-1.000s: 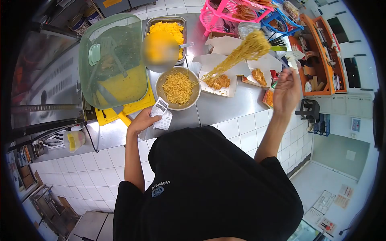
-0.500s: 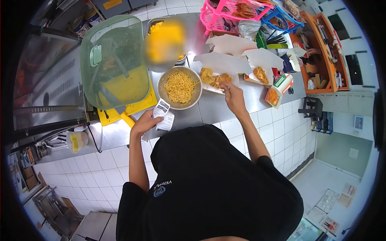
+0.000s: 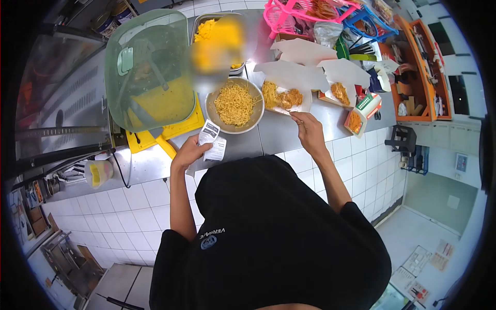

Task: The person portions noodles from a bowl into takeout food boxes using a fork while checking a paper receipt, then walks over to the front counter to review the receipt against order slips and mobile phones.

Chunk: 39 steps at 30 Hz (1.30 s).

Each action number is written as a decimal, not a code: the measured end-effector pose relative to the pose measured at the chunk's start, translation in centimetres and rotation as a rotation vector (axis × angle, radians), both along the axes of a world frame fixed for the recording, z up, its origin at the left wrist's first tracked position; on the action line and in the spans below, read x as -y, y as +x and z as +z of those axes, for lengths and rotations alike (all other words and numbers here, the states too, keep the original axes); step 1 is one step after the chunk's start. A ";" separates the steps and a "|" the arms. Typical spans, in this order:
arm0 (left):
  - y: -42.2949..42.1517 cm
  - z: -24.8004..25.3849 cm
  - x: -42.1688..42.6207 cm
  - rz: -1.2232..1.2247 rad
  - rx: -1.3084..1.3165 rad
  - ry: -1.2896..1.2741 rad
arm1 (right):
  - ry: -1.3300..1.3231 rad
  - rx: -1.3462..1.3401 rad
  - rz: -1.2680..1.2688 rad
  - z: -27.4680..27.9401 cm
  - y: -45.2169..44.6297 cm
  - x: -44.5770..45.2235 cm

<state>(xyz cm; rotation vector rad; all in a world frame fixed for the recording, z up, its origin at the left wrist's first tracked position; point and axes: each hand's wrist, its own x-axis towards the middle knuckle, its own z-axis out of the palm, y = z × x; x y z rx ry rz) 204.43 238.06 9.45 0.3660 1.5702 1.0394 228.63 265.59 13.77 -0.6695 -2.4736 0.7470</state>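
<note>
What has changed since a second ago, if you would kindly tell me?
The lifted noodles have come down into the open box beside a fried piece. The right hand has moved left to the box's near edge; whether it holds anything is unclear. The left hand still holds the paper slip, and the bowl stands where it was.

Bowl (image 3: 252, 118) on counter (image 3: 330, 116), noodles (image 3: 235, 105) inside, tub (image 3: 116, 93) to its left, tray (image 3: 219, 15) behind (partly lost in blur), open boxes (image 3: 292, 75) to its right, racks (image 3: 281, 26) behind those, paper slip (image 3: 208, 135) in left hand (image 3: 192, 151) before bowl, right hand (image 3: 309, 133) at first box's front edge.
</note>
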 end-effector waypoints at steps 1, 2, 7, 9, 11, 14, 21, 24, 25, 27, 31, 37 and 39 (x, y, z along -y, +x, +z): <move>-0.2 -0.4 0.2 -0.008 -0.003 0.001 | -0.029 0.069 0.005 0.0 -0.1 -0.2; -0.5 -0.9 0.2 -0.035 -0.055 0.028 | -0.018 0.062 0.015 0.3 -0.7 -0.8; -0.7 -3.1 1.0 -0.030 -0.137 0.067 | -0.055 -0.014 -0.097 -0.9 1.4 0.6; -0.2 -3.7 1.6 -0.070 -0.376 0.038 | -0.057 -0.047 -0.112 -1.5 2.3 1.7; 1.0 -5.9 1.8 -0.022 -0.412 0.049 | -0.076 0.021 0.034 -3.4 3.3 2.3; 2.5 -7.7 0.3 0.104 -0.563 0.103 | -0.002 0.065 0.049 -3.3 3.6 3.3; 5.2 -4.9 -1.2 0.211 -0.336 -0.014 | 0.027 0.055 -0.032 -2.8 4.7 4.2; 5.0 -5.6 -1.7 0.274 -0.336 0.007 | 0.025 0.072 -0.003 -3.9 4.1 4.0; 5.2 -6.1 -1.9 0.273 -0.335 0.007 | 0.028 0.075 0.017 -4.4 4.0 4.3; 5.3 -6.6 -2.9 0.412 -0.139 0.130 | 0.042 0.086 0.037 -5.1 4.5 4.8; 5.0 -6.5 -3.7 0.425 0.005 -0.027 | 0.026 0.140 0.054 -3.7 6.2 6.1; 5.4 -6.9 -4.0 0.474 0.108 0.023 | -0.031 0.107 -0.060 0.5 7.5 6.1; 5.6 -6.8 -4.1 0.487 0.095 0.048 | -0.026 0.017 -0.138 0.9 6.7 5.2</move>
